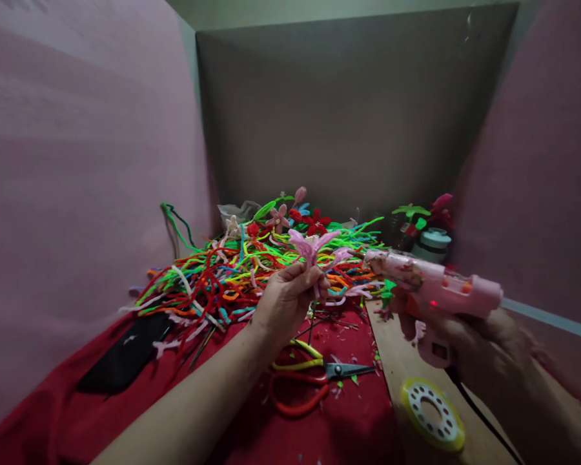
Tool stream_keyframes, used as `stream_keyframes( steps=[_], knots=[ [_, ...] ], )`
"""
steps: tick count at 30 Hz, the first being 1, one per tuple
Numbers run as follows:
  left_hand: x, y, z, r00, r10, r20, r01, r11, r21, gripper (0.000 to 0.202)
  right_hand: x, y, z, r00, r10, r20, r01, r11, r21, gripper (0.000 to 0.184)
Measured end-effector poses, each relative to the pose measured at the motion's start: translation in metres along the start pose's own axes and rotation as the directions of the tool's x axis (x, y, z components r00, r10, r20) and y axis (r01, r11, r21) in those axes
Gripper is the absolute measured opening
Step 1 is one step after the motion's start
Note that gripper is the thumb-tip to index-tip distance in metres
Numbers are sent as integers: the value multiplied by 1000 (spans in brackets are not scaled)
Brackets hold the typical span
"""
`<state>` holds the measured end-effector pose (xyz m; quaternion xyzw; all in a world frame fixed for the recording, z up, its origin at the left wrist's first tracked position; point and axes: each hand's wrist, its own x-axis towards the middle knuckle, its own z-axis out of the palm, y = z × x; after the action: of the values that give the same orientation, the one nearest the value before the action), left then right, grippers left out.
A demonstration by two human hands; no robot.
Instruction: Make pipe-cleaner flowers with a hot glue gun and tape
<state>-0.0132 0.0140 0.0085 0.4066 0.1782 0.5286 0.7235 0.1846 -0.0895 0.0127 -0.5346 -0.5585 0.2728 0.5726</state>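
Observation:
Pinched in the fingers of my left hand point(293, 290) is a pink pipe-cleaner flower point(312, 244), upright, with its thin stem pointing down. My right hand point(465, 342) grips a pink hot glue gun point(430, 281) whose small red light is lit. The gun's nozzle points left, close to the flower's right-hand petal; whether they touch I cannot tell. Scissors point(314, 374) with one yellow and one red handle lie on the red cloth point(348, 413) below my left hand.
Behind my hands is a heap of colourful pipe cleaners point(213, 271) with finished flowers point(317, 221) on top. A black phone point(126, 355) lies at left. A yellow-rimmed tape roll point(433, 413) sits on a wooden board point(392, 361), near the gun's cord. A capped bottle point(433, 242) stands at back right.

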Motion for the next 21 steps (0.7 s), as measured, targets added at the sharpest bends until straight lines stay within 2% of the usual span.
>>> stream_keyframes(
  steps=[3, 6, 13, 21],
  knots=[
    [1, -1, -2, 1000, -11, 4, 11, 1000, 14, 13, -3, 9, 8, 997, 81, 2, -81, 994, 72, 26],
    [1, -4, -3, 1000, -16, 10, 16, 1000, 4, 12, -5, 12, 11, 993, 112, -21, -110, 991, 81, 29],
    [4, -9, -8, 999, -2, 49, 2, 1000, 3, 10, -3, 16, 8, 997, 73, -33, -72, 997, 8, 25],
    [4, -11, -8, 999, -9, 38, 7, 999, 52, 14, -2, 8, 8, 995, 94, -46, -97, 993, -71, 29]
  ],
)
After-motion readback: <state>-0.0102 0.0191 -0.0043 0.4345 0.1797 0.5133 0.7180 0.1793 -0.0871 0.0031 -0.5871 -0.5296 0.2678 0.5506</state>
